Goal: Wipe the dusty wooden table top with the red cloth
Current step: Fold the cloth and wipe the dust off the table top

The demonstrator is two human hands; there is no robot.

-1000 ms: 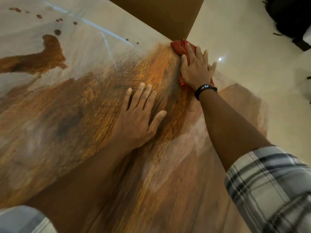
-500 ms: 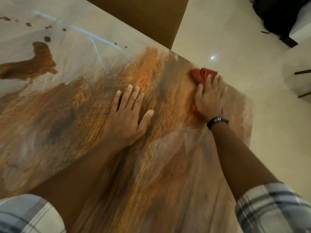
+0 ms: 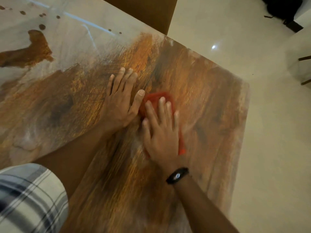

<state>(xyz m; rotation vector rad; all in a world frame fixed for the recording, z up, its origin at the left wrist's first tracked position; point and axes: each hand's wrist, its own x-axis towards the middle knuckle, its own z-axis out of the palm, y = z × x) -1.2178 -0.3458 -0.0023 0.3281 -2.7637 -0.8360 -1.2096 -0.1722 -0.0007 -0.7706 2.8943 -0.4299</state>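
Head view: cloth [image 3: 152,99] lies flat near the middle of the worktop [image 3: 210,98], mostly hidden under the right hand [image 3: 161,132]
Cloth axis: its long way runs along the right hand, from just past the fingertips back to the heel of the palm; a red edge shows on the little-finger side
Right hand: flat, fingers straight and slightly spread, pressing the cloth down; dark band [image 3: 176,176] on the wrist
Left hand [image 3: 119,105]: flat on bare wood, fingers straight, holding nothing; thumb just beside the cloth's left edge, contact cannot be told
Dust [image 3: 67,41]: pale film over the far left of the worktop, and a thinner pale strip along the right edge; brown grain shows around the hands
Step, as judged: mid-wipe, well short of done
Next move, as judged: the heavy dust lies far-left of the cloth with the left hand between, so the stroke must go round it or that hand must shift
Around: plaid sleeve [image 3: 30,199], pale floor [image 3: 260,132]
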